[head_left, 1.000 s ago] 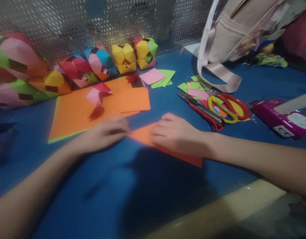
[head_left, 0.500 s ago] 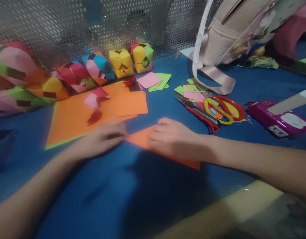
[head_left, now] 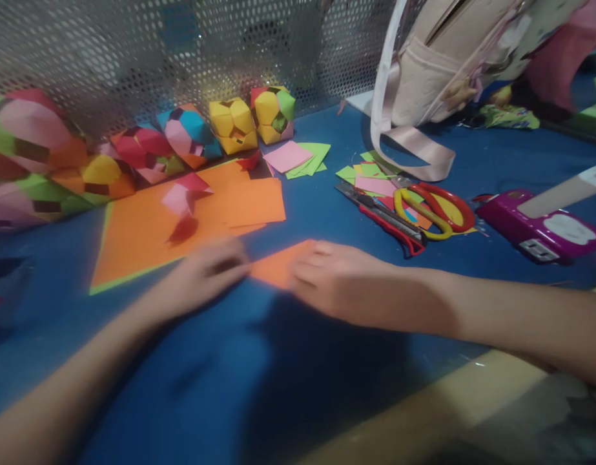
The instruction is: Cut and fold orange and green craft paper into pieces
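Note:
A piece of orange paper (head_left: 277, 265) lies on the blue table between my two hands. My left hand (head_left: 217, 268) is closed with thumb and fingertips at the paper's pointed left end. Over the right part of the sheet rests my right hand (head_left: 343, 281), fingers bent and pressed together on it. That hand hides the paper's right side, and both hands are slightly blurred. Just behind my left hand is a larger stack of orange sheets (head_left: 128, 239) with a green edge, bearing a pink and red folded piece (head_left: 184, 197).
Folded paper balls (head_left: 234, 126) line the perforated metal panel (head_left: 307, 58). Pink and green paper squares (head_left: 288, 157) lie before them. To the right are a box cutter (head_left: 382, 216), scissors (head_left: 436, 206), paper scraps, a purple device (head_left: 540, 226) and a pale bag (head_left: 423, 77).
My right hand has flattened and shifted slightly down over the sheet. The paper's lower right corner, visible before, is now out of sight. My left hand has stayed almost in place.

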Available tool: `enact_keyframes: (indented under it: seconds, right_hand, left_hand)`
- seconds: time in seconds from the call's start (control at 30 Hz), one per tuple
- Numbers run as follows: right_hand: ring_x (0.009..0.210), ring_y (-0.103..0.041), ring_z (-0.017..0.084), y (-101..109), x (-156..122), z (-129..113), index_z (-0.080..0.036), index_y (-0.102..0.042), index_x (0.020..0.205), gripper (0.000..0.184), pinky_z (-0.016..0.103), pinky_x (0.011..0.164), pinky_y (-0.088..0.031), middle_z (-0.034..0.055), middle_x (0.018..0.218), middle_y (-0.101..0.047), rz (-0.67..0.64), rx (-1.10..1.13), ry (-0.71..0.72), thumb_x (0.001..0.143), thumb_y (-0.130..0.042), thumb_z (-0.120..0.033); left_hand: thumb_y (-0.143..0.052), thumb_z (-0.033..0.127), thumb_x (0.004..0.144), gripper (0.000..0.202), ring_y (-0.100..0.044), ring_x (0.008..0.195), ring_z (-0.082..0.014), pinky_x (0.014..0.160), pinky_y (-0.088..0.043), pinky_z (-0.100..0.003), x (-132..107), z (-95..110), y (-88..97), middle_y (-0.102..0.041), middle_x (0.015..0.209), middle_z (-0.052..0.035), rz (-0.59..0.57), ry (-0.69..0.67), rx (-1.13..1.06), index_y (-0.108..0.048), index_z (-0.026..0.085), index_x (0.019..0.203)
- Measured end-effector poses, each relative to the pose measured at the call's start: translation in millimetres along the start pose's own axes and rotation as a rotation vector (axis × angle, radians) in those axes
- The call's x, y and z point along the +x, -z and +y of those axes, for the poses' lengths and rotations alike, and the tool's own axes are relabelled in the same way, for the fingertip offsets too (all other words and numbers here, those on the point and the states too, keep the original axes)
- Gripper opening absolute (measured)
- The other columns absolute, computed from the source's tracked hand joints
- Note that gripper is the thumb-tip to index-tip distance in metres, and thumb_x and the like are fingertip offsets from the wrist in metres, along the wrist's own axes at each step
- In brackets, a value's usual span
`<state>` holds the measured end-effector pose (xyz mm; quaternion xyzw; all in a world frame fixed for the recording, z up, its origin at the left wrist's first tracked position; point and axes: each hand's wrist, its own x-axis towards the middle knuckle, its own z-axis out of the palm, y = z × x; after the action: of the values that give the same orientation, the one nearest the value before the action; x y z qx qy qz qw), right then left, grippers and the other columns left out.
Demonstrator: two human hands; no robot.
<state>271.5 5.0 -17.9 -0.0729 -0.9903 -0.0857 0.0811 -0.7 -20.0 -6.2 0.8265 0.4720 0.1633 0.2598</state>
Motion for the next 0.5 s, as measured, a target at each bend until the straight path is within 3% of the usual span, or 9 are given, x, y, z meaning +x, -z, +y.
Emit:
enact_keyframes:
  seconds: [0.17,0.37,0.5]
  right_hand:
    - [0.079,-0.057,0.024,4.6,-0.7,-5.8,-0.011,-0.063,0.099,0.02,0.037,0.073,-0.038,0.0123,0.089,-0.064,-0.074,-0.021,-0.011,0.091,-0.044,-0.008]
    - [0.08,-0.059,0.024,18.1,-0.3,-8.8,-0.007,-0.064,0.098,0.025,0.037,0.07,-0.04,0.0163,0.094,-0.065,-0.154,-0.037,0.004,0.092,-0.04,-0.007]
    - [0.076,-0.057,0.024,15.0,-1.3,-13.2,-0.009,-0.064,0.091,0.026,0.037,0.065,-0.039,0.0134,0.085,-0.063,-0.112,-0.066,0.028,0.093,-0.038,-0.01]
  left_hand:
    - [-0.048,0.032,0.098,0.02,-0.06,0.083,-0.0165,0.076,-0.048,-0.028,-1.0,0.9,-5.4,-0.063,0.089,-0.0032,0.047,0.055,0.041,-0.06,0.019,0.087]
    - [-0.045,0.027,0.099,0.023,-0.059,0.084,-0.0159,0.077,-0.048,-0.028,-0.7,-3.4,1.4,-0.062,0.088,-0.0039,0.014,-0.024,0.022,-0.062,0.019,0.087]
    - [-0.045,0.026,0.099,0.023,-0.06,0.086,-0.0166,0.078,-0.048,-0.029,-3.7,-7.4,0.5,-0.063,0.092,-0.0047,0.015,-0.019,0.039,-0.063,0.019,0.088]
